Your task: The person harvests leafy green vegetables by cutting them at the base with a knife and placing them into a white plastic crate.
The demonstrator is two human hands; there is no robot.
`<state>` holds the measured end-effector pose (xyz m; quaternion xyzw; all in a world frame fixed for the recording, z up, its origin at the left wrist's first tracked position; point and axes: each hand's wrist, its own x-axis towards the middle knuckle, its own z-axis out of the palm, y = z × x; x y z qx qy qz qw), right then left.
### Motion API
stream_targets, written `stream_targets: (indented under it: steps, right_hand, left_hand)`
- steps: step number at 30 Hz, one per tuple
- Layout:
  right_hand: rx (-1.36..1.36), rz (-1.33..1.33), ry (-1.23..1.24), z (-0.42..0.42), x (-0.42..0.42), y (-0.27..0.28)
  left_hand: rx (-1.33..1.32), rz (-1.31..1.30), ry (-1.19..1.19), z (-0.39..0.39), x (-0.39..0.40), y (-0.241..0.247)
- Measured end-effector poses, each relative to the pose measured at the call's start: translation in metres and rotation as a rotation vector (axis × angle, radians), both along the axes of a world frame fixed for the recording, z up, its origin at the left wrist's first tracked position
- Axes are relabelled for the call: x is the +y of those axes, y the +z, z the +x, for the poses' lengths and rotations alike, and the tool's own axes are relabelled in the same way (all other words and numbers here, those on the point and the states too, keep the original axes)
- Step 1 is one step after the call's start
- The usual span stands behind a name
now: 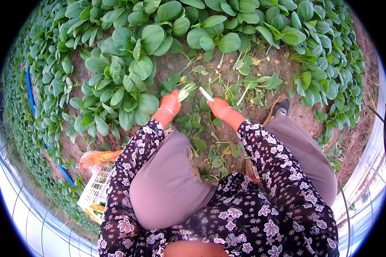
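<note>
My left hand (170, 104) grips a green leafy vegetable, which looks like bok choy (185, 92), with its pale stem end pointing right. The leaves hang beyond my fingers on the far side. In my right hand (218, 107) is a short, pale, narrow tool (206, 93), apparently a small knife, its tip up and to the left. A small gap separates the tool from the stems. Both hands are above soil (170, 62) strewn with cut leaves (193, 123). Close to the left of my left hand stands a clump of growing bok choy (128, 80).
Dense rows of bok choy (228, 19) grow ahead and on both sides. At my left is a white plastic crate (98, 184) with orange material (99, 157) by it. A blue hose (29, 88) runs along the left row. My shoe (280, 106) rests on the soil at right.
</note>
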<state>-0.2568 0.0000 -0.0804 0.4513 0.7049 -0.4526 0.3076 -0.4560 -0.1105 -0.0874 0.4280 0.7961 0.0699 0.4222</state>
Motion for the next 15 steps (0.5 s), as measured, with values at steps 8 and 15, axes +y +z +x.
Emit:
stream_targets:
  steps: [8, 15]
  right_hand:
    - [0.222, -0.017, -0.203, 0.006, 0.002, 0.014]
    - [0.561, -0.375, -0.988, -0.027, 0.019, 0.068]
  left_hand:
    - [-0.323, 0.122, 0.304, -0.013, -0.016, 0.008]
    - [-1.12, -0.04, 0.65, 0.007, 0.013, 0.08]
